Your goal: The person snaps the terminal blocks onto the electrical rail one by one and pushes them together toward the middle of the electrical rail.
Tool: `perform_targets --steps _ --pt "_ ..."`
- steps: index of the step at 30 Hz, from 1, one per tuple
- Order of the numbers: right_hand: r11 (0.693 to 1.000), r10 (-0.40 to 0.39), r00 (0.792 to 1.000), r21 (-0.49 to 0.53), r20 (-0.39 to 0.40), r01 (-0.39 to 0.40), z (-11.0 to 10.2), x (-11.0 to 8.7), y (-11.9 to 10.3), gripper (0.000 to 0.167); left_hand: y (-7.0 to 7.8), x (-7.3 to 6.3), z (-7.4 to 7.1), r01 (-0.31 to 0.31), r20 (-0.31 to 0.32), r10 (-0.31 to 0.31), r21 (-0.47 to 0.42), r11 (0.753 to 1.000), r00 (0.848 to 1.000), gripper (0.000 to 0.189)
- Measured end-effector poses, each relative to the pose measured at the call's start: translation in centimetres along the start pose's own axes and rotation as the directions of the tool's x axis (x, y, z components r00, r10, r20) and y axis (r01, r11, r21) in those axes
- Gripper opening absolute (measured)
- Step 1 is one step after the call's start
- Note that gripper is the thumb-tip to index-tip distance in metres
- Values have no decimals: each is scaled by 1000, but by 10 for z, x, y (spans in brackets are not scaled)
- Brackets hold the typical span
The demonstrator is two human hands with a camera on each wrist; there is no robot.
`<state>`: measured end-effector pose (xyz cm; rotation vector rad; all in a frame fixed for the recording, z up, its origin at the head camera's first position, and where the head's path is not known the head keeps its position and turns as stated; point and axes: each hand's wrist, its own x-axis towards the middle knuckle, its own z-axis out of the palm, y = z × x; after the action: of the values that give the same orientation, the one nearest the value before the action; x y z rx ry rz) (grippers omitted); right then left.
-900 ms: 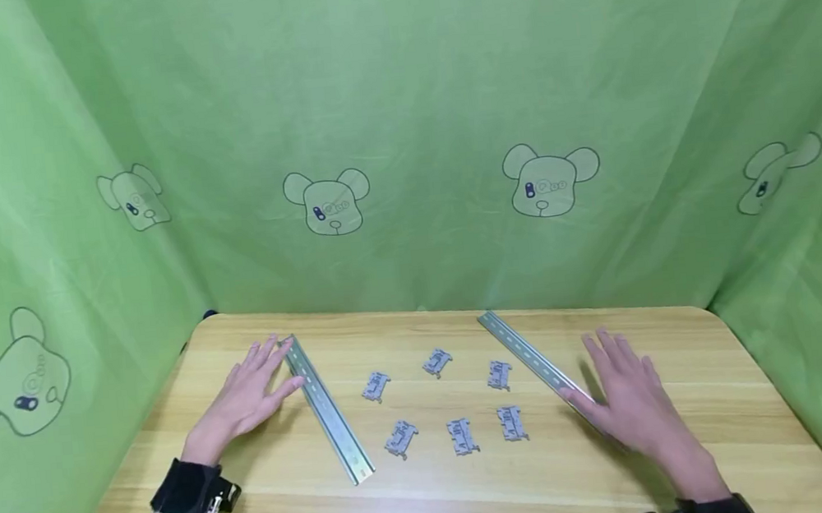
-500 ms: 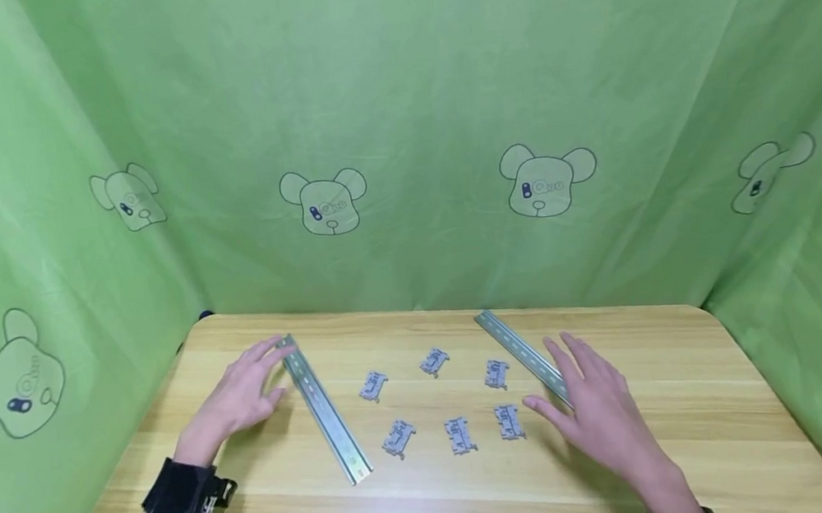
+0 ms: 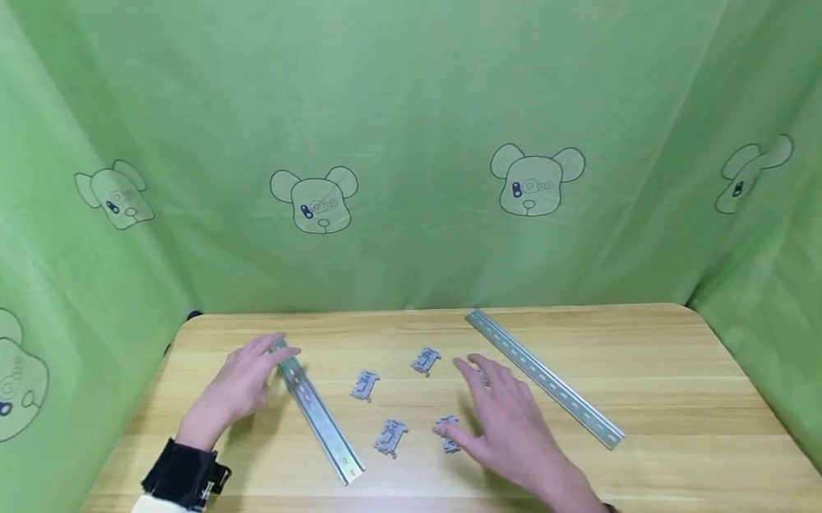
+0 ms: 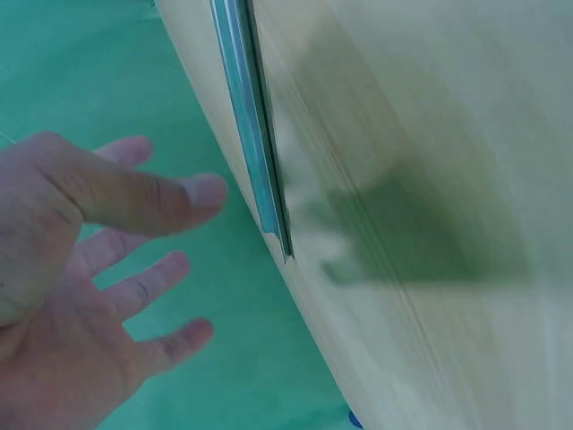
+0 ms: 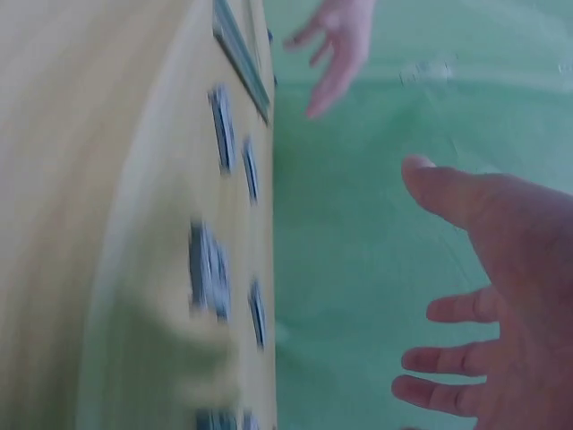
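Lower left, a metal rail (image 3: 320, 418) is overhung by the released left hand (image 3: 239, 384); lower centre, a grey block (image 3: 450, 445) is partly hidden by the released right hand (image 3: 511, 427).

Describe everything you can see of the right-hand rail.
The rail is a long, straight, narrow strip, grey and shiny like metal, with a row of slots down its middle and ridges along both long sides. It lies flat on the table, slanting from near the back edge toward the front right. Its whole length is uncovered, and only the table appears to touch it.
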<state>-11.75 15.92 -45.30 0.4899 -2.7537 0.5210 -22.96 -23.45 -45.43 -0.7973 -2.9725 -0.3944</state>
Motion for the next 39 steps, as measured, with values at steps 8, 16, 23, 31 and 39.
perform_targets --steps 8,16,23,31,39 --pt "1000 6 1000 -12 20 -5 22 15 -43 95 -2 12 0 6 16 -6 -8 1000 1000 77" --pt "1000 0 993 10 115 -2 42 20 -79 91 -8 22 5 -16 32 17 -27 1000 999 76" --pt "999 30 992 32 119 -35 53 21 -108 88 -11 28 11 -38 52 37 1 999 998 71" --pt "996 57 980 50 190 -67 68 26 -134 79 -10 38 11 -61 61 63 -24 998 996 71" --pt "996 71 964 -71 258 -54 87 32 -155 67 -18 43 21 -117 32 117 -7 993 993 59"
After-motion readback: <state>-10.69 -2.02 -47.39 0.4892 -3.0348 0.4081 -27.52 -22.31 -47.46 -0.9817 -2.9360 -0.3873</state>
